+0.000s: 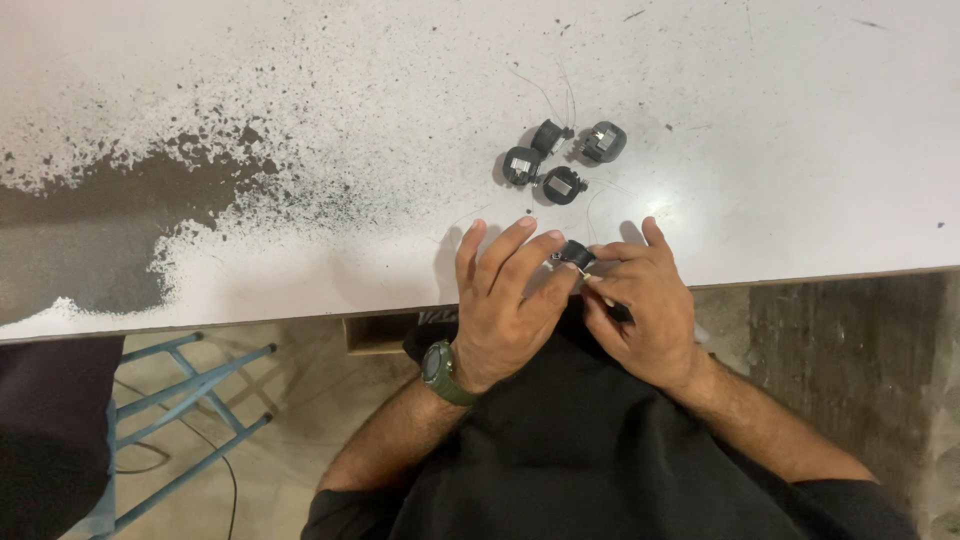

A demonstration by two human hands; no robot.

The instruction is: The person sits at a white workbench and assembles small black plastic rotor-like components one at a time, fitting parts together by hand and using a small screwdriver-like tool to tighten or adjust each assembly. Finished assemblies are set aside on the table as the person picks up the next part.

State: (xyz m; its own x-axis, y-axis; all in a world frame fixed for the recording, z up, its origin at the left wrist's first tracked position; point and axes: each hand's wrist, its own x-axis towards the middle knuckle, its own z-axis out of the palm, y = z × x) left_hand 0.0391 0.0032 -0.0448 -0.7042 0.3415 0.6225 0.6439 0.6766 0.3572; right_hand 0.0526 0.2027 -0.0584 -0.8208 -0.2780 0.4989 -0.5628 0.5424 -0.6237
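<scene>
Head view: paint-worn white table (300, 80)

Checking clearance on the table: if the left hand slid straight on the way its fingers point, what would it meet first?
Probably the cluster of small black parts. The left hand points up and slightly right across the white table; the nearest part lies roughly in that line, though depth is unclear.

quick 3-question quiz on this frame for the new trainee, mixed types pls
1. How many small black round parts lie loose on the white table?
2. True or false: the left hand wears a wristwatch.
3. Another black part sits: A) under the table, B) between the fingers of both hands, C) on the blue stool frame.

Key: 1) four; 2) true; 3) B, with the right hand pinching it too.
</scene>
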